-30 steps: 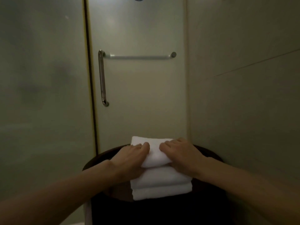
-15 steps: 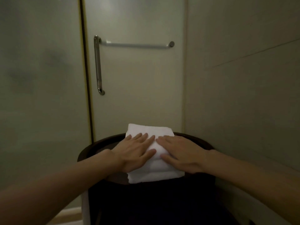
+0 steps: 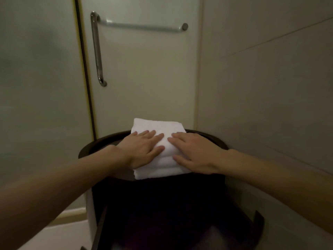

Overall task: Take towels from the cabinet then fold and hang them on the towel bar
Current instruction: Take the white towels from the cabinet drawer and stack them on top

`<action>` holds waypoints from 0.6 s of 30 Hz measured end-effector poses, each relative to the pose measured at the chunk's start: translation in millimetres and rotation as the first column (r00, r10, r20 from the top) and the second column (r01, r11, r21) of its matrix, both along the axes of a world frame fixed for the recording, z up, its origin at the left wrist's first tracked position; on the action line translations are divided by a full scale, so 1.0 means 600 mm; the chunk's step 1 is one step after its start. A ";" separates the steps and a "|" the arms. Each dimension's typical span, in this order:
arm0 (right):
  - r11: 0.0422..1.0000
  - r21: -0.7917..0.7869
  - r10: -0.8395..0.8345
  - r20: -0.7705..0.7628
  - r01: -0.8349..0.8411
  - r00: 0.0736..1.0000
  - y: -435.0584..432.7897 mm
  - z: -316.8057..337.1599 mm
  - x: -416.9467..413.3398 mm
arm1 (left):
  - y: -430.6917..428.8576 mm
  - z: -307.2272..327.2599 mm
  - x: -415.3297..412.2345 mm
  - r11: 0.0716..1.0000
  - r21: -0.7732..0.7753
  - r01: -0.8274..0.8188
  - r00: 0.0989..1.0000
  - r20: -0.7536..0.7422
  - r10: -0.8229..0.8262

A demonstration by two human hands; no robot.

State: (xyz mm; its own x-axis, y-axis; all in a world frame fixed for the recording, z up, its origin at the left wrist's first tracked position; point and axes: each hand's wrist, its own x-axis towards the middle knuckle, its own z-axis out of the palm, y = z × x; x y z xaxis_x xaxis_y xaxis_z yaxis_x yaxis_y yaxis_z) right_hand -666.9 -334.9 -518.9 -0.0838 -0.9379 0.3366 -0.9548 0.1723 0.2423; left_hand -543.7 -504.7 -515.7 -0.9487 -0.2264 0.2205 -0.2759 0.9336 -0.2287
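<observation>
Hands lie flat, palms down, side by side on a folded white towel (image 3: 158, 125). Both forearms are bare and reach in from the lower corners of the view, angling toward each other so the hands nearly meet in the middle.

The left hand (image 3: 142, 149) covers the left part of the towel, its fingers spread loosely and pointing up and to the right, the thumb stretched out toward the other hand. The right hand (image 3: 193, 153) covers the right part, fingers together and pointing up and to the left, thumb extended along the near side. The fingertips of the two hands are close but apart, with a strip of white cloth showing between them. Neither hand grips or pinches anything; both press open on the cloth.

The towel is a thick stack of several layers, whose rounded edges show at the near side below the hands. It rests on the top of a dark round stand (image 3: 212, 139), and its far edge reaches past the rim, beyond the fingertips.

Behind the stand is a frosted glass door (image 3: 144, 78). On it, well above the hands, a horizontal towel bar (image 3: 142, 27) runs across, bare, and a vertical metal handle (image 3: 96, 49) hangs at its left end. A pale wall (image 3: 270, 78) stands to the right.
</observation>
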 end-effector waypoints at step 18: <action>0.929 0.139 0.340 0.051 -0.344 0.939 0.120 -0.099 0.119 | 0.037 -0.013 0.006 0.994 -0.071 0.080 0.992 -0.093 -0.086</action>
